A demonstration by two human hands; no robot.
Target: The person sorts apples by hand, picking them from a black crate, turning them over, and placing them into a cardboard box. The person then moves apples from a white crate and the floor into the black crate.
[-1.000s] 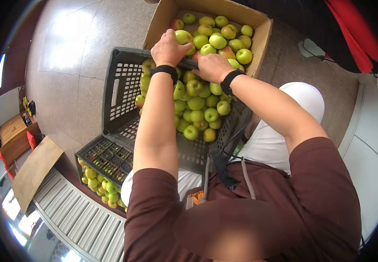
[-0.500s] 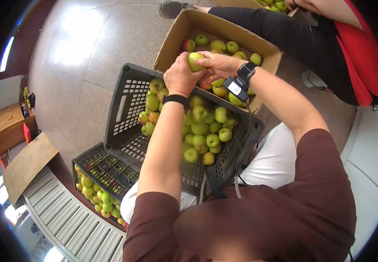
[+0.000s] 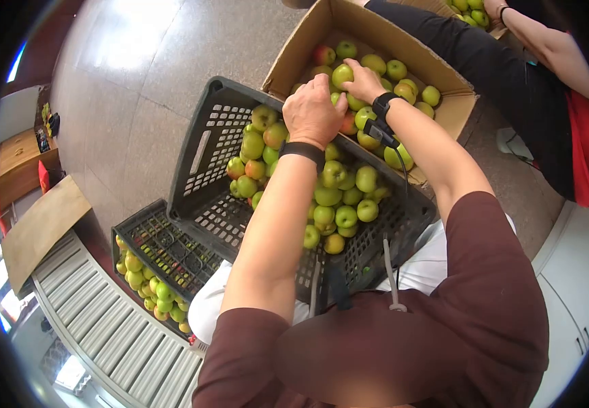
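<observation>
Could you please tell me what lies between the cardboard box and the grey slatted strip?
The head view shows an open black crate, then a gridded crate, both with apples.

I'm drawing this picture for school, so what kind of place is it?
Probably a fruit sorting or packing room. A black plastic crate and a cardboard box both hold apples, and there's what looks like a roller conveyor.

Single head-worn wide-angle view, facing forward and down, close over left hand and right hand, dark-cornered
</observation>
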